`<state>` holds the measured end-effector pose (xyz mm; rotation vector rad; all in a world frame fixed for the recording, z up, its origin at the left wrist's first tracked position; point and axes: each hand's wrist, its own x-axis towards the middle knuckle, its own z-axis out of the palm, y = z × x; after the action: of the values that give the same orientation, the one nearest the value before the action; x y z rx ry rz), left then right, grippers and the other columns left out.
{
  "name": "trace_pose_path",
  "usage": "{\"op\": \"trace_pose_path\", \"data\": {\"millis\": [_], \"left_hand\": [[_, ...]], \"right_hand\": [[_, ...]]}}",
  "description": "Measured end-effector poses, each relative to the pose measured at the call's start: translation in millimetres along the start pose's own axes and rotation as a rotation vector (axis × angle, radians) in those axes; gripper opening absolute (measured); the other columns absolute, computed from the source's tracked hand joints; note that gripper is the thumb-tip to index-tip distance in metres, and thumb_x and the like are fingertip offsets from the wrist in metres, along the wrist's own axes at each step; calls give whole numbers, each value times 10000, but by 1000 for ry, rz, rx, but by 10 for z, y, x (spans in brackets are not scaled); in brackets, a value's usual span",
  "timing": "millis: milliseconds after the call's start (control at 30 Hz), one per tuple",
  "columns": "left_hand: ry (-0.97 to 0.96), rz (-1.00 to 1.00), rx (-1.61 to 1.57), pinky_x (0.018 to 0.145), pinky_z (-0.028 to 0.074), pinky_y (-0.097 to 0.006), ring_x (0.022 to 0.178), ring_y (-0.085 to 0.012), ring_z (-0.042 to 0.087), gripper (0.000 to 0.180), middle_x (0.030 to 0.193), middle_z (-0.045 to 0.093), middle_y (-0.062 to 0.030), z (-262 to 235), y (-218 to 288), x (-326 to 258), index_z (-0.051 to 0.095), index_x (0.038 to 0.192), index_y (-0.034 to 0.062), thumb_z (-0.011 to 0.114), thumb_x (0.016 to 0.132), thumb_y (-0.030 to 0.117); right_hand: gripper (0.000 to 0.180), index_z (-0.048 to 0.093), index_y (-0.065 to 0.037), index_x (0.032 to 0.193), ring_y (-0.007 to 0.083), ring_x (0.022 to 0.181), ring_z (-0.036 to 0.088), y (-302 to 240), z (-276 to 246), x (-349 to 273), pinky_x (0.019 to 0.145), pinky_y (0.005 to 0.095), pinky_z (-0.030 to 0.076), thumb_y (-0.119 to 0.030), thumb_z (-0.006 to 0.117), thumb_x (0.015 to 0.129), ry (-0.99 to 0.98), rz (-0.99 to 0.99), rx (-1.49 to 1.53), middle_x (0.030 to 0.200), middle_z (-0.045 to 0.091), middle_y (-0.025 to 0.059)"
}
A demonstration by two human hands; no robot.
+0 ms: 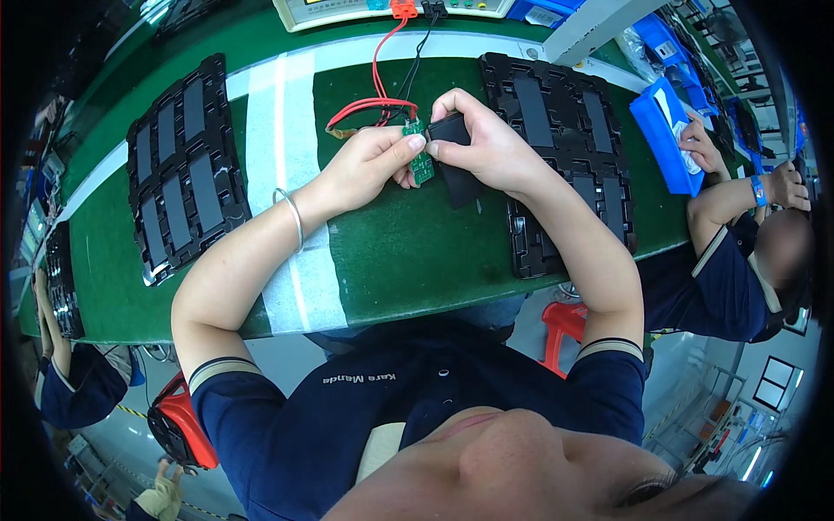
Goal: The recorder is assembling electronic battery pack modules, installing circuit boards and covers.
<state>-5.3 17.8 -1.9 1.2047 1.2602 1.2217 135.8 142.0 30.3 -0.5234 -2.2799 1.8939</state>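
My left hand (375,165) pinches a small green circuit board (420,163) between thumb and fingers, above the green bench. Red and black wires (379,102) run to the board's upper end from the instrument at the back. Just right of the board, my right hand (486,143) grips a flat black battery-like block (452,130) at its upper part. The block's lower end (460,187) slants down past my fingers. Its left edge lies close against the board; whether they are joined cannot be made out.
Black trays with flat dark blocks lie at left (187,169) and right (565,130). A test instrument (391,10) stands at the back. Further right, a co-worker's hand (702,148) reaches into a blue bin (665,130). A white strip (291,191) crosses the green bench (391,252).
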Motion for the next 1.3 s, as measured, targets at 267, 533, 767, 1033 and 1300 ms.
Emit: {"op": "trace_pose_path", "data": {"millis": [267, 533, 767, 1033, 1300], "left_hand": [[-16, 10, -32, 562, 429, -225, 584, -93, 518, 361, 622, 515, -26, 15, 14, 32, 519, 724, 19, 425, 908, 315], [71, 32, 235, 540, 419, -238, 563, -93, 518, 349, 600, 523, -31, 59, 19, -49, 522, 705, 0, 420, 908, 265], [30, 46, 268, 539, 399, -236, 559, -97, 493, 350, 598, 515, -30, 64, 63, -12, 508, 683, 1, 411, 910, 250], [26, 41, 287, 551, 393, -234, 569, -90, 483, 353, 604, 507, -25, 65, 59, -31, 495, 676, 7, 410, 908, 260], [17, 68, 309, 554, 390, -236, 572, -92, 476, 352, 606, 500, -23, 77, 80, -35, 494, 678, 5, 412, 907, 260]], "right_hand": [[229, 412, -73, 912, 48, 732, 438, -8, -18, -27, 644, 211, 377, -33, 584, 765, 10, 20, 4, 777, 473, -9], [259, 461, -56, 981, 112, 815, 515, -215, -507, -159, 753, 247, 417, -57, 599, 762, -130, -138, 190, 870, 536, 39], [160, 476, -72, 980, 77, 825, 461, -26, -1449, -393, 726, 207, 385, -68, 531, 830, 647, -27, -426, 894, 501, -7], [173, 536, -59, 986, 88, 786, 503, 132, -1502, -321, 706, 222, 407, -82, 553, 815, 487, 57, -318, 828, 536, 3], [447, 645, -211, 971, 329, 1006, 461, 509, -1939, -203, 855, 439, 365, -572, 492, 755, 827, 287, -961, 1069, 536, 158]]}}
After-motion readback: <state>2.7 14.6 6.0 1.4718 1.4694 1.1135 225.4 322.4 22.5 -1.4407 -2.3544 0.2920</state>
